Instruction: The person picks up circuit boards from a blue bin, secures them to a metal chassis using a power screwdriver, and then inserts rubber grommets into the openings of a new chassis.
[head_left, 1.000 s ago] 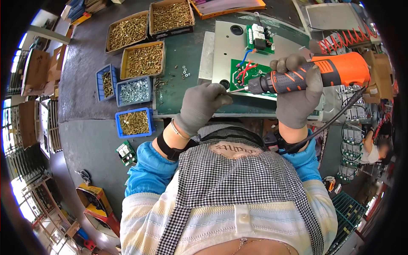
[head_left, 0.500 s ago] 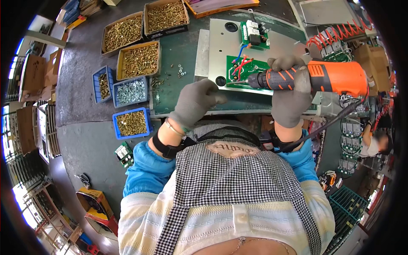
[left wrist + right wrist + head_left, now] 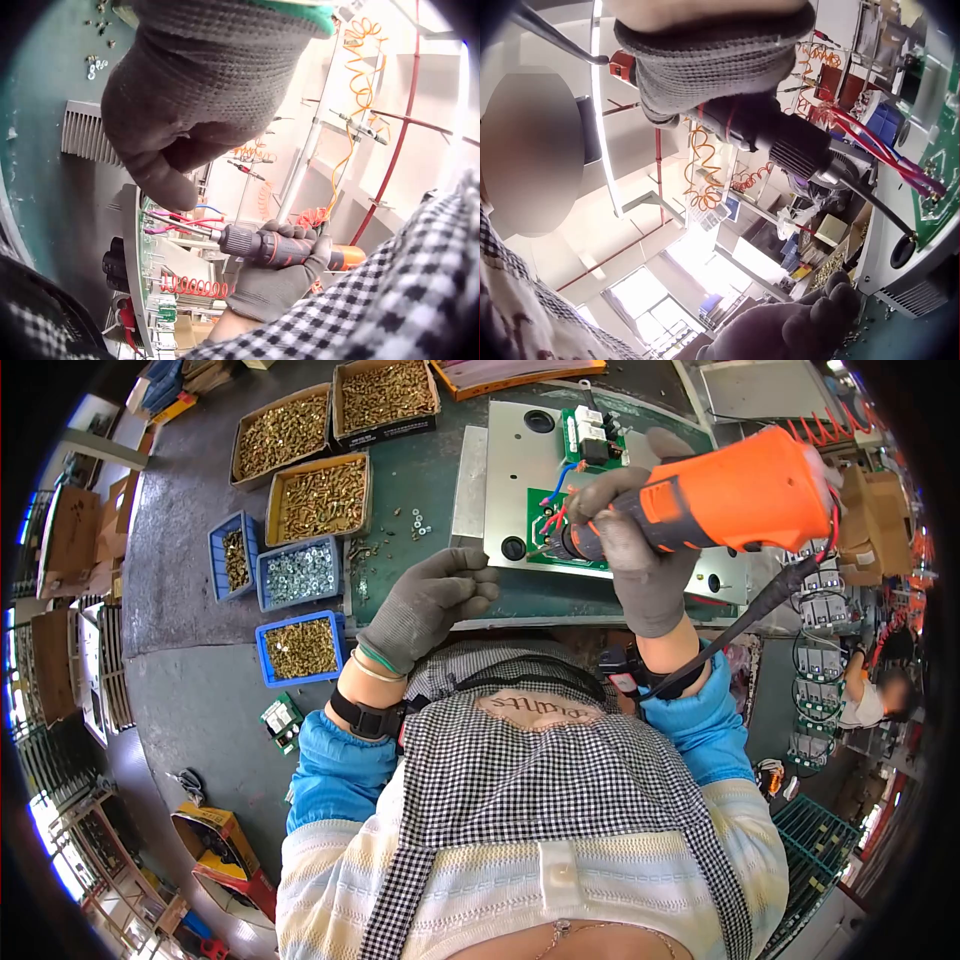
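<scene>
My gloved right hand (image 3: 648, 580) grips an orange and black electric screwdriver (image 3: 740, 490), tilted with its tail raised. In the right wrist view its long bit (image 3: 874, 201) reaches down to the corner of a green circuit board (image 3: 937, 214), beside a black grommet (image 3: 903, 253). That board carries red and blue wires (image 3: 885, 154) and lies on a pale metal plate (image 3: 503, 470). Left of the plate's near edge, my gloved left hand (image 3: 425, 605) hangs with loosely bent fingers, apart from the board. No object shows in its fingers.
Cardboard boxes of brass screws (image 3: 285, 440) and blue bins, one with silver washers (image 3: 300, 575), stand at the left. Loose washers (image 3: 418, 525) lie on the green mat. A second circuit board (image 3: 575, 435) sits farther up the plate. The screwdriver's black cable (image 3: 740, 625) trails past my right forearm.
My left hand let go near the bit's tip and drew back left. My right hand brought the bit onto the board's corner and tilted the screwdriver's tail upward.
</scene>
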Demonstrator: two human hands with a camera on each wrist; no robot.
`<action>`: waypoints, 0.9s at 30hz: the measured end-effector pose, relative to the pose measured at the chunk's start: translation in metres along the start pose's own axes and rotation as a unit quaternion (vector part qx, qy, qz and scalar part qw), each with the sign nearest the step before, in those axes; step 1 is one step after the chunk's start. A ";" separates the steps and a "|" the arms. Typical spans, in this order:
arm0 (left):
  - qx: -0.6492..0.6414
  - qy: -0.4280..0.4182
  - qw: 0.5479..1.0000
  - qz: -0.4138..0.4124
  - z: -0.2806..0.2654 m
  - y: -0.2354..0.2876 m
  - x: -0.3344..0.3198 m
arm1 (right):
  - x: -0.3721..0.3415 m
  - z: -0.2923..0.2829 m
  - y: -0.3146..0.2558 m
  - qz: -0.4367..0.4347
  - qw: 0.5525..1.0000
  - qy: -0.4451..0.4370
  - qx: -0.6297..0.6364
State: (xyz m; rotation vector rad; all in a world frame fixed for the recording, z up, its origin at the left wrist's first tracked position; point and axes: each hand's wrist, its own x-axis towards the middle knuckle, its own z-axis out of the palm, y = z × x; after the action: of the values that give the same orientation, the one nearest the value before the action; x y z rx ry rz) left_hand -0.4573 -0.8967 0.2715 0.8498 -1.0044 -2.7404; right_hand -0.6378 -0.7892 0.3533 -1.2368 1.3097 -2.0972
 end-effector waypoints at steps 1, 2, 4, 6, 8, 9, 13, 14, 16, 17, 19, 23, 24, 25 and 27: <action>0.005 0.021 1.000 -0.010 -0.001 -0.001 0.000 | 0.002 0.005 -0.004 0.023 1.000 -0.012 -0.008; 0.000 0.023 1.000 -0.013 -0.002 -0.002 0.000 | 0.003 0.008 -0.008 0.046 0.999 -0.023 -0.016; -0.010 0.027 0.999 -0.018 -0.004 -0.004 0.000 | 0.012 -0.002 -0.006 0.016 0.974 -0.178 -0.140; 0.002 0.015 1.000 0.001 -0.006 -0.007 -0.002 | 0.013 -0.006 0.002 0.001 0.972 -0.188 -0.139; 0.029 0.012 0.999 0.021 -0.008 -0.008 -0.003 | 0.009 0.005 0.003 -0.010 0.996 -0.077 -0.052; 0.050 0.016 0.998 0.028 -0.007 -0.010 -0.006 | 0.008 -0.002 -0.002 0.062 0.994 -0.072 -0.046; 0.076 -0.006 0.997 0.013 -0.025 -0.021 -0.004 | 0.007 -0.017 0.003 -0.016 0.996 -0.034 0.080; 0.078 -0.001 0.997 0.002 -0.025 -0.023 -0.003 | 0.006 -0.016 -0.001 -0.004 0.996 -0.024 0.089; 0.085 0.006 0.996 -0.021 -0.024 -0.025 0.001 | 0.001 -0.014 -0.004 0.002 0.996 -0.011 0.090; 0.090 0.010 0.996 -0.022 -0.023 -0.025 0.002 | -0.001 -0.014 -0.003 -0.005 0.997 -0.008 0.082; 0.098 0.018 0.995 -0.020 -0.019 -0.026 0.004 | -0.003 -0.015 -0.001 -0.008 0.997 -0.006 0.075; 0.040 0.025 0.997 -0.066 -0.006 -0.016 0.002 | -0.005 -0.016 -0.001 -0.014 0.996 -0.027 0.082; 0.045 0.010 0.997 -0.065 -0.010 -0.019 0.005 | -0.005 -0.016 -0.002 -0.016 0.996 -0.034 0.085; 0.049 -0.005 0.997 -0.064 -0.013 -0.020 0.006 | -0.005 -0.015 -0.002 -0.019 0.995 -0.041 0.089; 0.052 -0.010 0.997 -0.059 -0.013 -0.017 0.007 | -0.003 -0.012 -0.003 -0.009 0.994 -0.054 0.097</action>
State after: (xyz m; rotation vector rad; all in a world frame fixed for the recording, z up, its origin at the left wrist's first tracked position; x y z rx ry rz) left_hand -0.4546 -0.8921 0.2495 0.9280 -1.1446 -2.8203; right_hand -0.6456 -0.7796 0.3523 -1.2618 1.0258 -2.0827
